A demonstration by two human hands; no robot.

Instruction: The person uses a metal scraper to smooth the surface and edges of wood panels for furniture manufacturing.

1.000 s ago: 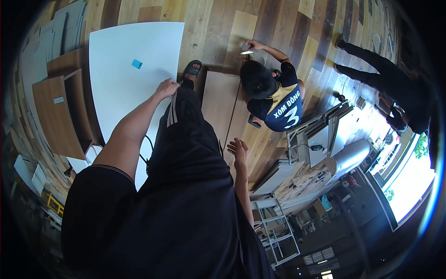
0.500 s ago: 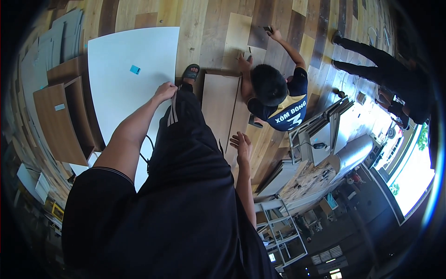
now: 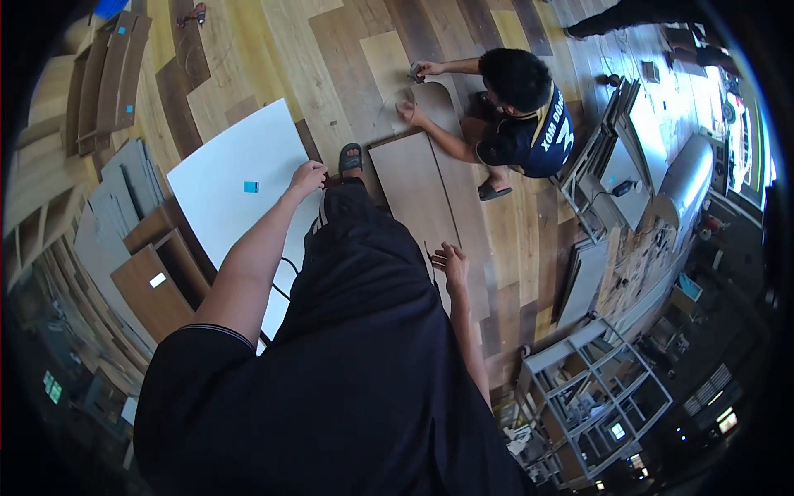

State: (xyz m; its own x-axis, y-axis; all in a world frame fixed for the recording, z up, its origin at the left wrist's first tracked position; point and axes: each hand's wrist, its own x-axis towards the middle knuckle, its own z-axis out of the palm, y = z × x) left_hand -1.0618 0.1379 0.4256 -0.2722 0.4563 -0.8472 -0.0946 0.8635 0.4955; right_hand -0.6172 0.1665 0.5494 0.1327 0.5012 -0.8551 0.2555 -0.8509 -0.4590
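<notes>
The shirt (image 3: pixel 331 372) is black with short sleeves. A thin white line goes around the end of the left sleeve (image 3: pixel 194 355). The black pants (image 3: pixel 368 227) have white stripes (image 3: pixel 322 217). One dark sandal (image 3: pixel 351 152) shows. The hands (image 3: pixel 309 177) are bare.

Panel (image 3: pixel 236 157): white; label (image 3: pixel 251 188), turquoise. Trousers (image 3: pixel 364 240): black, white side stripes (image 3: pixel 320 218). Board (image 3: pixel 413 178): light brown. Floor (image 3: pixel 265 50): mixed-brown plank pattern.

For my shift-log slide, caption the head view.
Left hand near a white panel's edge, right hand open above wood-grain boards, a co-worker crouching beyond.
</notes>
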